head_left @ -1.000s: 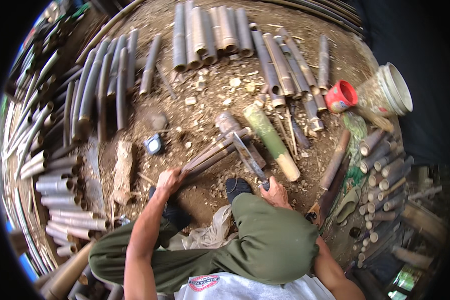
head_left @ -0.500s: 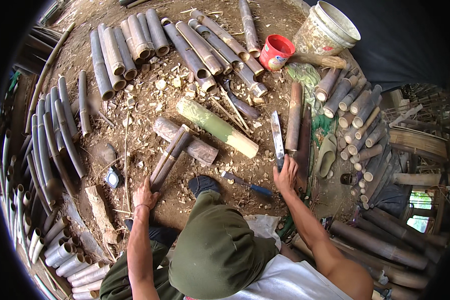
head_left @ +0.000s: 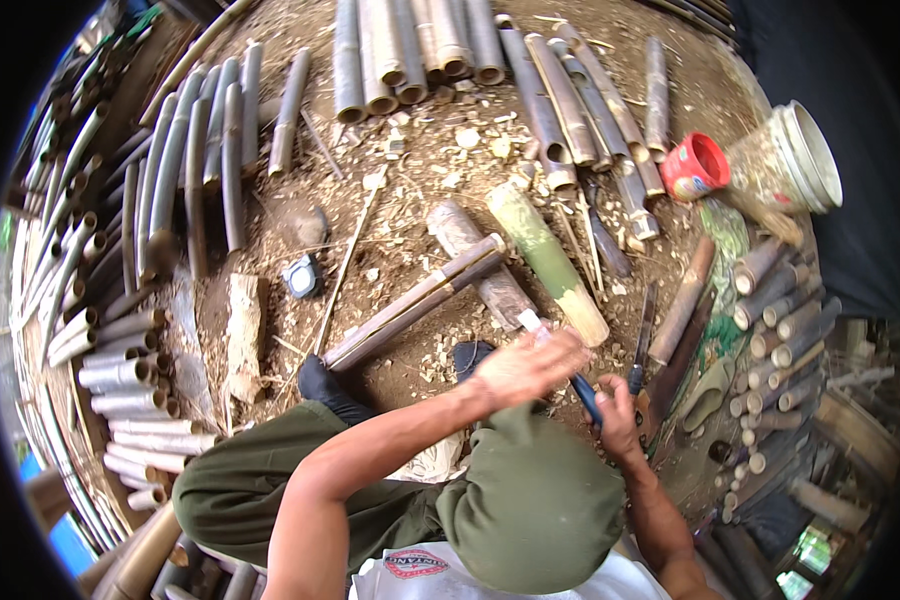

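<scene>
A chisel with a blue handle (head_left: 585,398) slants in front of my knees, its pale blade tip (head_left: 530,320) pointing away from me. My right hand (head_left: 620,420) is closed round the handle. Across the blade lies my left hand (head_left: 532,366), palm down with fingers stretched out and slightly blurred; it hides most of the blade. Beyond the left forearm, a split bamboo piece (head_left: 415,304) leans on a short log (head_left: 463,232). A partly peeled green bamboo length (head_left: 548,262) lies beside that log. Close to my right hand is a long knife (head_left: 644,335).
Bamboo tubes (head_left: 410,60) lie in rows at the back, with more stacked left (head_left: 130,375) and right (head_left: 790,320). A red tub (head_left: 694,166) and a dirty white bucket (head_left: 785,165) stand far right. Wood chips cover the ground around a tape measure (head_left: 302,276) and wood chunk (head_left: 247,335).
My right hand has left the knife and taken up the chisel from the ground. My left hand has let go of the split bamboo and crossed right to the blade. The view has shifted.
</scene>
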{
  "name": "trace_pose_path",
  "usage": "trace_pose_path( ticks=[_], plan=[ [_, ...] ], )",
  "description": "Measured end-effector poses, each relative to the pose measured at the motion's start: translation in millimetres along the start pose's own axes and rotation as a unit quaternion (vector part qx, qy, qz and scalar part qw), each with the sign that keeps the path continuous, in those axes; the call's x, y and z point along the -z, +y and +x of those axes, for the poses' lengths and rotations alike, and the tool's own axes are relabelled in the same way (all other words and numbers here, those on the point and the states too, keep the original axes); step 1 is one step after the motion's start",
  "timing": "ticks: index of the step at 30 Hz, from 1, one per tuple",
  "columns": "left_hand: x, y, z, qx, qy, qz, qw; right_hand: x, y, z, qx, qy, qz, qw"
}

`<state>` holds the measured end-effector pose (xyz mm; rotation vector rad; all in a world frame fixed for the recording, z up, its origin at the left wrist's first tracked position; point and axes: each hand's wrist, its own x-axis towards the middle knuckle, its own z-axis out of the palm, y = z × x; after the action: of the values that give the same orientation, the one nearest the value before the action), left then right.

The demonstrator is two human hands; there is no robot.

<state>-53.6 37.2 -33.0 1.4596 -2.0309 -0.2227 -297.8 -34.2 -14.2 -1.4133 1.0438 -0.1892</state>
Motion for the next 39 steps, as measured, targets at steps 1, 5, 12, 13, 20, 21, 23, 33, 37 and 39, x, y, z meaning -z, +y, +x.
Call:
trace_pose_path(
  ticks=[1,5,12,13,20,21,23,33,37,39],
  plan=[
    [-11,5,11,-0.068,0.005,0.032,0.997,-6,-45,12,-0.061,-0.039,0.061,0.995],
    [24,-19,33,0.087,0.033,0.057,0.994,-15,-70,89,-0.026,-0.102,0.253,0.962],
    [41,-35,12,0.164,0.16,-0.131,0.964,-25,25,196,0.124,0.142,-0.474,0.86],
    [34,-34,8,0.165,0.164,-0.129,0.964,-24,24,191,0.113,0.125,-0.435,0.885],
    [13,-44,-15,0.201,0.216,-0.111,0.949,-9,-11,100,0.137,0.004,-0.028,0.99],
    [11,-47,-15,0.203,0.216,-0.112,0.948,-4,-8,79,0.168,0.007,0.012,0.986],
    [11,-47,-15,0.205,0.226,-0.135,0.943,3,-13,48,0.229,0.014,0.094,0.969],
    [19,-67,-12,0.214,0.258,-0.162,0.928,-49,-77,15,0.208,0.033,-0.185,0.96],
    [5,-80,-24,0.201,0.3,-0.149,0.921,-43,-92,14,0.251,0.011,-0.193,0.948],
    [5,-78,-24,0.222,0.255,-0.142,0.93,-23,-60,3,0.259,-0.016,-0.164,0.952]
  ],
)
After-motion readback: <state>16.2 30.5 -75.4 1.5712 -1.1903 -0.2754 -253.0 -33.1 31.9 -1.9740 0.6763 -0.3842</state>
